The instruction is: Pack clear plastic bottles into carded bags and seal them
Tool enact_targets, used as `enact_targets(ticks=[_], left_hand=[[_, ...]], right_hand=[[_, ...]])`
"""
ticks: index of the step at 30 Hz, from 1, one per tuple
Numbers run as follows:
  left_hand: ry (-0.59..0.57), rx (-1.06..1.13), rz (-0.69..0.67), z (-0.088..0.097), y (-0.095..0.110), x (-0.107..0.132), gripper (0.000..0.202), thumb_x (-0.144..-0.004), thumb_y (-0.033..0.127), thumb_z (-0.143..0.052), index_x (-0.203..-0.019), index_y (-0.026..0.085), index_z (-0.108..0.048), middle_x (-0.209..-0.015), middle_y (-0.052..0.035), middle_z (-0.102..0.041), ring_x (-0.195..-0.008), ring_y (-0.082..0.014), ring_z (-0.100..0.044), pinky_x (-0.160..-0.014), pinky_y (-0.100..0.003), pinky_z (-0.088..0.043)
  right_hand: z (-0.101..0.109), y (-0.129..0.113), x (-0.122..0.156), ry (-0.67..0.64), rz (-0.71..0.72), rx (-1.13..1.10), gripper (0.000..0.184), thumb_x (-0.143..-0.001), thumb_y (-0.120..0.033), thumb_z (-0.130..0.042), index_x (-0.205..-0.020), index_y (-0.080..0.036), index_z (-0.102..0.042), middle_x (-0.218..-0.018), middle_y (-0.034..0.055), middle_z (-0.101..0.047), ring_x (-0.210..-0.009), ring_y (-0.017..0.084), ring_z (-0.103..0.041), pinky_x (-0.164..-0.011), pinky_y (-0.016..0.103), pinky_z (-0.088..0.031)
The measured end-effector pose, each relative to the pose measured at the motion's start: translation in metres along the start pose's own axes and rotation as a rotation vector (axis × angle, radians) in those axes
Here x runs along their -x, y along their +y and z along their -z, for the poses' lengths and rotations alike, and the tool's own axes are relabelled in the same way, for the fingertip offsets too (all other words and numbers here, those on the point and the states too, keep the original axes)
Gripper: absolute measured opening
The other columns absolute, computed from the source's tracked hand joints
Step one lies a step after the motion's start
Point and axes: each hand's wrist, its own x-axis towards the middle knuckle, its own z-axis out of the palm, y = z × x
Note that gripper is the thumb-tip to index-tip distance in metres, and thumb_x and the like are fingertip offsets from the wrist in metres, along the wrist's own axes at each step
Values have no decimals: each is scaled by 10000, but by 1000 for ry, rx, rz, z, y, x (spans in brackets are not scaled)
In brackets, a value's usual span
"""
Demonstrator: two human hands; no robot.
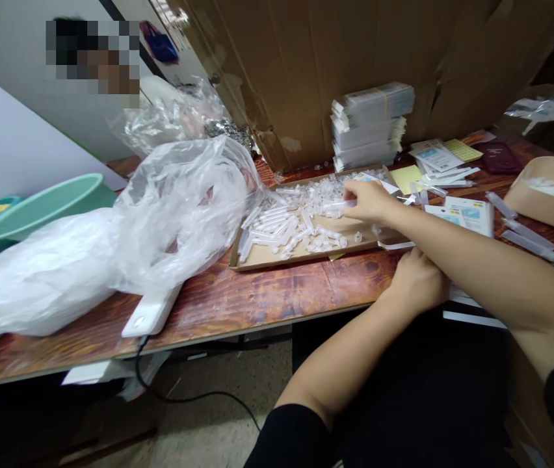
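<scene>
My right hand (372, 201) reaches over a shallow cardboard tray (281, 261), its thumb and fingers pinched on a clear plastic tube (339, 205). Under and around it the tray holds many loose clear tubes (272, 227) and small clear caps (326, 240). Closer to me, at the table's front edge, my left hand (418, 281) is closed with its knuckles up, below my right forearm. What it grips, if anything, is hidden. Printed cards in packs (469, 214) lie just beyond my right forearm.
A bulky clear plastic bag (184, 208) covers the table's left side, over a white corded device (153, 315). Stacked card bundles (372, 123) stand against a large cardboard sheet (330, 52). A beige bin (550, 208) is at right, green basins (47, 208) at left. Another person is at the back left.
</scene>
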Motion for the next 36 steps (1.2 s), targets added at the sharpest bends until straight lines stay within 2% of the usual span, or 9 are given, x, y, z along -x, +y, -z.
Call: enact_targets(ticks=[3, 6, 11, 16, 18, 23, 25, 31, 36], left_hand=[[-51, -86, 37, 12, 4, 1, 281, -969, 301, -579, -1064, 119, -772, -1171, -170, -700, -1161, -314, -633, -884, -405, -588], [-11, -146, 20, 17, 6, 2, 265, -956, 335, -616, -1008, 129, -775, -1190, -176, -673, -1127, -299, -618, -915, -416, -562], [42, -120, 12, 17, 7, -1, 272, -924, 315, -669, -1098, 122, -749, -1517, -210, -543, -1346, -351, -534, -1088, -487, -508], [57, -41, -24, 17, 7, -4, 289, -847, 221, -707, -1116, 116, -733, -1573, -217, -504, -1459, -380, -476, -1203, -535, -447], [55, -26, -32, 15, 7, -7, 321, -801, 172, -716, -1116, 112, -726, -1571, -221, -512, -1479, -393, -468, -1229, -552, -427], [-10, 29, -38, 12, 10, -21, 331, -846, 146, -675, -1173, 100, -701, -1531, -216, -572, -1499, -366, -473, -1234, -546, -445], [-49, 49, -20, 11, 13, -27, 360, -827, 136, -699, -1185, 95, -705, -1530, -213, -573, -1482, -360, -497, -1230, -529, -457], [-110, 88, 41, 10, 21, -34, 415, -790, 92, -694, -1189, 189, -751, -1470, -113, -646, -1424, -294, -571, -1187, -459, -513], [-194, 72, 88, 24, 22, -37, 376, -804, 107, -692, -1160, 186, -783, -1445, -90, -667, -1394, -273, -602, -1193, -402, -500]], right_hand=[[23, 18, 20, 157, 10, -315, 145, -765, -182, -690, -858, -197, -580, -915, 33, -690, -822, 171, -618, -739, 298, -469], [47, 46, 68, 278, 1, -635, 209, -692, -248, -781, -780, -205, -596, -801, 8, -662, -729, 156, -597, -682, 304, -483], [68, 95, 184, 379, -161, -588, 291, -673, -445, -843, -783, -231, -680, -755, 26, -693, -674, 184, -620, -619, 328, -512], [44, 130, 263, 330, -202, -508, 293, -743, -497, -806, -855, -234, -742, -860, 56, -770, -739, 224, -703, -666, 351, -573], [29, 139, 272, 329, -195, -434, 260, -781, -469, -769, -890, -233, -759, -857, 46, -778, -694, 208, -695, -639, 341, -569], [4, 141, 267, 620, -66, -98, 132, -911, -297, -644, -933, -204, -736, -936, 77, -775, -851, 225, -726, -809, 355, -596], [-2, 134, 261, 645, -42, 74, 157, -948, -217, -577, -970, -181, -728, -954, 102, -755, -893, 233, -715, -839, 356, -584], [2, 115, 232, 341, -137, 326, 273, -961, -162, -457, -957, -136, -728, -962, 151, -679, -764, 240, -638, -652, 354, -473], [26, 125, 228, 238, -141, 102, 493, -871, -370, -642, -1332, -195, -631, -1306, 157, -575, -879, 265, -646, -662, 361, -480]])
